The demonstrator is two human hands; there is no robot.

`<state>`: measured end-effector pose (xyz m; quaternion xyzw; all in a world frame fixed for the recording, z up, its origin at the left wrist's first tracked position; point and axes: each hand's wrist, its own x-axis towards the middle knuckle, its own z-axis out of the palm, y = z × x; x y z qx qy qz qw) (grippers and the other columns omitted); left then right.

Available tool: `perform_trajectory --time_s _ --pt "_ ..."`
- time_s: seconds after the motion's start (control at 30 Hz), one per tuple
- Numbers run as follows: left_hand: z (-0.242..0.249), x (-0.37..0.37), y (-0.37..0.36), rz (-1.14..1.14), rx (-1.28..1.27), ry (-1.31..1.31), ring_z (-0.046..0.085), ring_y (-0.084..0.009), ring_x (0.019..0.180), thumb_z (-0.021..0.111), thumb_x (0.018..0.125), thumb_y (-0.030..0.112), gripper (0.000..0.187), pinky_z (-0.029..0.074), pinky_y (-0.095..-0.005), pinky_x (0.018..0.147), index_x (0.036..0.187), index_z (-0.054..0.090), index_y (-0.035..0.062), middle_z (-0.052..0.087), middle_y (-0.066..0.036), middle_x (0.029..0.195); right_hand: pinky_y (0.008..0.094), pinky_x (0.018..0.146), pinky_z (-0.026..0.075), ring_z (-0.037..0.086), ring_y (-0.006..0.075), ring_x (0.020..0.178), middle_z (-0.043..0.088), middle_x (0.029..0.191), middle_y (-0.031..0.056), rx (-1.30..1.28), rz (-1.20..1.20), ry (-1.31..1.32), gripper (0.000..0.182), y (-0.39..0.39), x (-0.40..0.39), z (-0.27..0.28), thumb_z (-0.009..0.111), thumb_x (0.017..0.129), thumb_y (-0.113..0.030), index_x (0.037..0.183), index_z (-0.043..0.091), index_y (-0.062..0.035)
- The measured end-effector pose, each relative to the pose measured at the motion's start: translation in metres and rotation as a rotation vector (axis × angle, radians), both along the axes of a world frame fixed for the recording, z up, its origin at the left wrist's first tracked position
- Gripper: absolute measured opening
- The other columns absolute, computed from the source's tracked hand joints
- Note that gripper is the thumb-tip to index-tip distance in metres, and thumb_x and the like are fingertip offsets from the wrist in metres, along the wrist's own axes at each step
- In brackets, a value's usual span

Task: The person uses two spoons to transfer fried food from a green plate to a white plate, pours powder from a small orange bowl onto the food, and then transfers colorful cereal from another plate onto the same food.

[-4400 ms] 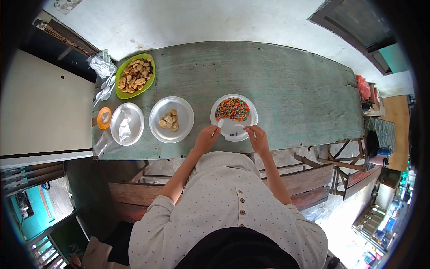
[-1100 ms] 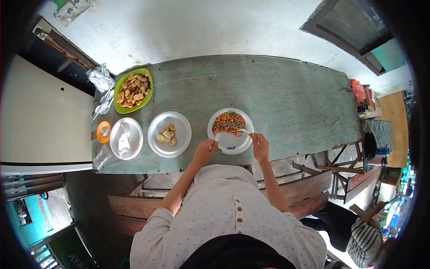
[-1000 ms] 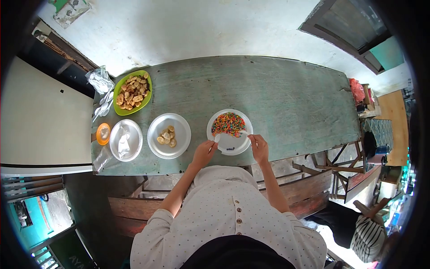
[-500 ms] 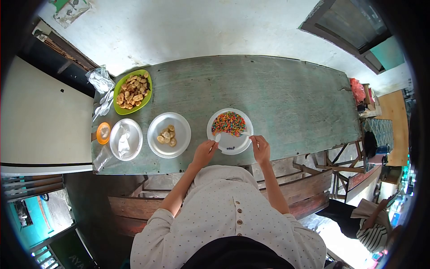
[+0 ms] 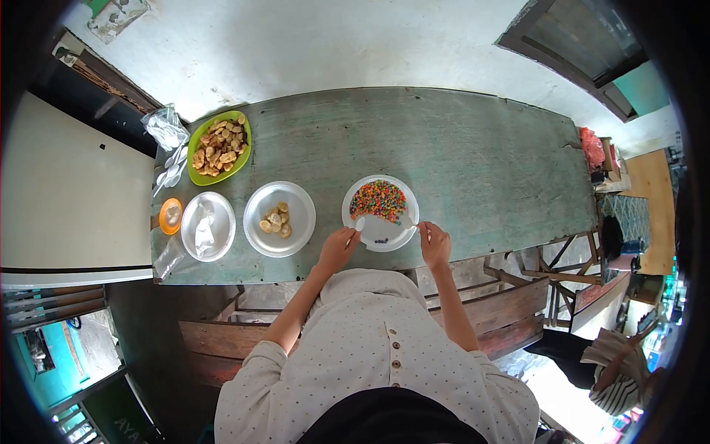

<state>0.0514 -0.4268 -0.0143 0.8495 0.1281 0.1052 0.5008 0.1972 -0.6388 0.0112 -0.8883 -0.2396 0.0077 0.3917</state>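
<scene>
We had the left hand closed on a white spoon, its bowl over the bare part of the candy plate at about seven o'clock. The right hand was closed on a second white spoon — tip at four o'clock, beside the coloured candies. The plate sat on the tabletop near its front edge, just right of the banana-chip plate.

Single head-worn fisheye view, looking steeply down from above the person's own torso (bottom of frame) onto the long green table toward 12 o'clock. Hands fairly far below at centre, wall beyond, edges heavily curved, dark vignette. No second view to overlap.
</scene>
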Motion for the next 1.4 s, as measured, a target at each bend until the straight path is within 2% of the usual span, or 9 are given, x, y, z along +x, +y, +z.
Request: perform_trajectory --time_s 0.3,0.4,0.57,0.9,0.97,1.07,1.17,1.3,1.4 --pt "-0.002 -0.002 0.0 0.0 0.002 0.008 0.057 -0.0332 0.074 0.049 0.09 0.017 0.023 0.043 -0.0393 0.067 0.08 0.058 -0.001 0.059 -0.017 0.078 0.0355 0.058 0.049 0.065 0.0275 0.063 0.065 0.067 0.013 -0.099 -0.112 0.224 0.025 0.012 -0.009 -0.002 0.052 0.089 -0.026 0.084 0.067 -0.0068" --pt "-0.005 -0.001 0.0 0.003 0.014 -0.011 0.056 -0.0334 0.072 0.049 0.091 0.019 0.024 0.042 -0.0404 0.065 0.08 0.058 -0.0007 0.058 -0.016 0.077 0.0286 0.053 0.048 0.063 0.0201 0.052 0.066 0.065 0.0104 -0.026 -0.067 0.178 0.029 0.017 -0.009 -0.007 0.05 0.091 -0.025 0.084 0.066 -0.0015" --pt "-0.004 -0.001 0.0 0.001 0.029 -0.042 0.055 -0.0335 0.07 0.049 0.091 0.021 0.026 0.042 -0.0418 0.062 0.081 0.059 -0.0003 0.056 -0.015 0.074 0.0293 0.056 0.05 0.064 0.019 0.062 0.066 0.08 0.0125 0.034 0.016 0.056 0.025 0.02 -0.008 -0.006 0.05 0.092 -0.021 0.088 0.065 -0.0001" --pt "-0.001 0.0 -0.001 0.006 0.028 -0.047 0.054 -0.0336 0.069 0.049 0.091 0.021 0.026 0.041 -0.0419 0.061 0.081 0.058 -0.001 0.056 -0.016 0.073 0.0341 0.066 0.051 0.063 0.0278 0.077 0.063 0.088 0.0118 0.065 0.122 0.224 0.017 -0.001 -0.002 -0.001 0.052 0.089 -0.016 0.089 0.064 -0.0037" --pt "-0.002 0.0 -0.001 0.008 0.032 -0.045 0.054 -0.0336 0.069 0.049 0.091 0.021 0.026 0.041 -0.0418 0.061 0.081 0.058 -0.0009 0.056 -0.016 0.073 0.0277 0.057 0.048 0.059 0.0175 0.061 0.063 0.083 0.0108 0.096 0.125 0.198 0.021 -0.004 -0.002 -0.003 0.051 0.091 -0.016 0.089 0.064 0.0007" --pt "-0.002 0.0 -0.002 0.015 0.025 -0.047 0.055 -0.0333 0.069 0.049 0.091 0.021 0.026 0.042 -0.0416 0.061 0.08 0.058 -0.0007 0.056 -0.015 0.073 0.0281 0.058 0.048 0.058 0.0172 0.06 0.063 0.082 0.0104 0.144 0.098 0.204 0.022 -0.003 -0.003 -0.003 0.051 0.091 -0.016 0.088 0.063 0.0011" --pt "-0.004 0.0 -0.002 0.009 0.02 -0.055 0.055 -0.0329 0.069 0.05 0.091 0.021 0.025 0.042 -0.0413 0.062 0.08 0.059 -0.0005 0.056 -0.015 0.073 0.0334 0.068 0.05 0.063 0.0271 0.078 0.063 0.087 0.0125 0.021 0.141 0.303 0.018 -0.002 -0.005 0.003 0.051 0.089 -0.016 0.087 0.064 -0.0038" --pt "-0.004 0.001 -0.002 0.007 0.024 -0.053 0.055 -0.0327 0.07 0.049 0.091 0.02 0.025 0.042 -0.0413 0.062 0.08 0.059 -0.0005 0.056 -0.015 0.073 0.0341 0.068 0.05 0.063 0.0279 0.077 0.063 0.085 0.0128 0.047 0.165 0.282 0.018 0.001 -0.008 0.003 0.052 0.089 -0.016 0.086 0.064 -0.0039" --pt "-0.004 0.0 -0.002 0.007 0.016 -0.047 0.055 -0.0327 0.07 0.049 0.091 0.02 0.025 0.042 -0.0414 0.062 0.08 0.059 -0.0004 0.056 -0.015 0.074 0.0292 0.056 0.048 0.059 0.0175 0.059 0.064 0.08 0.0095 0.129 0.15 0.153 0.02 0.001 -0.007 -0.005 0.052 0.09 -0.017 0.088 0.064 -0.0007"
